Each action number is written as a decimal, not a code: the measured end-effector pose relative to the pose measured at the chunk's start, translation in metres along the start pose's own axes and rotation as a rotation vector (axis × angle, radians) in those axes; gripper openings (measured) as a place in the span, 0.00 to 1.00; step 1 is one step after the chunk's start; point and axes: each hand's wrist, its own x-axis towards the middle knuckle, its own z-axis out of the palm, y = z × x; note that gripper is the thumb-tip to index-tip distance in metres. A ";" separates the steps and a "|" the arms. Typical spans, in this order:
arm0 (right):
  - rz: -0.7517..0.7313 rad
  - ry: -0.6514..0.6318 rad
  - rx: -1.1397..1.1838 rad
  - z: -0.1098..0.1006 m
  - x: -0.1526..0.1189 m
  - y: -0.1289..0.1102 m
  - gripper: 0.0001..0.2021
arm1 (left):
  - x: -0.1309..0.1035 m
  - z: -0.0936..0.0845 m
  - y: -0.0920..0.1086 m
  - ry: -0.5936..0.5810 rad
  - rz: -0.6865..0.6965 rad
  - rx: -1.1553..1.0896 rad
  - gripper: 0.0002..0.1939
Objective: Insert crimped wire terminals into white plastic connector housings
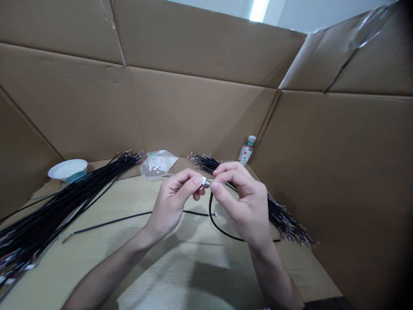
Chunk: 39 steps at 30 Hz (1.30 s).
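Observation:
My left hand (174, 200) pinches a small white connector housing (204, 180) between thumb and forefinger. My right hand (243, 200) faces it and pinches the end of a black cable (215, 224), whose tip meets the connector. The cable loops down under my right hand and across the table. A second loose black cable (122, 220) lies on the table behind my left wrist.
A large bundle of black cables (58, 206) lies at the left, a smaller bundle (284, 217) behind my right hand. A clear bag of white connectors (157, 164), a white bowl (67, 168) and a small bottle (247, 150) stand at the back. Cardboard walls (200, 112) enclose the table.

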 end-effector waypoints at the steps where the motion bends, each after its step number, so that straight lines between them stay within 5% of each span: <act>1: 0.004 -0.011 0.021 -0.001 0.001 0.001 0.05 | 0.000 0.000 0.000 0.000 0.000 -0.005 0.12; 8: -0.028 -0.074 0.092 -0.003 0.004 0.007 0.04 | 0.000 -0.004 0.008 -0.004 0.071 0.155 0.15; 14: -0.066 -0.181 0.023 -0.004 0.006 0.005 0.05 | 0.001 -0.017 0.020 0.088 0.449 0.661 0.04; 20: -0.082 -0.209 -0.014 -0.006 0.006 0.005 0.05 | 0.003 -0.028 0.029 -0.091 0.743 0.888 0.11; 29: -0.150 -0.149 -0.095 -0.003 0.006 0.003 0.03 | 0.002 -0.030 0.027 -0.052 0.836 1.109 0.08; 39: -0.493 0.019 -0.254 0.005 0.003 0.009 0.07 | 0.001 -0.030 0.027 -0.062 0.739 0.954 0.04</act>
